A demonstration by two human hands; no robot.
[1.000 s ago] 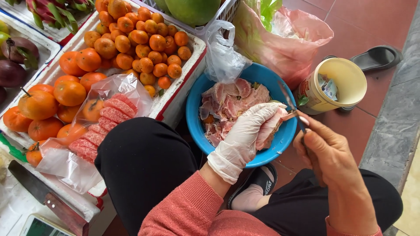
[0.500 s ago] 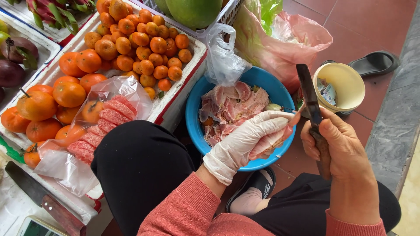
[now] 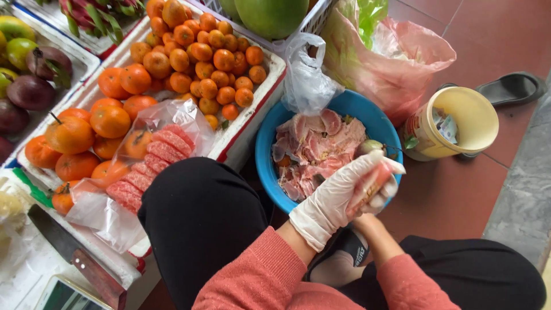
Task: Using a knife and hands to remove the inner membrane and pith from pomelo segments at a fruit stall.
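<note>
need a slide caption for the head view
Gloved left hand holds a pink fruit piece over a blue bowl of peels, beside crates of oranges.

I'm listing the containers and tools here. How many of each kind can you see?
Round blue plastic basin: 1
Round yellow plastic tub: 1
White foam fruit boxes: 2
Big wooden-handled knife: 1
Pink plastic bag: 1
Total: 6

L hand gloved, curled, R hand hidden
</note>
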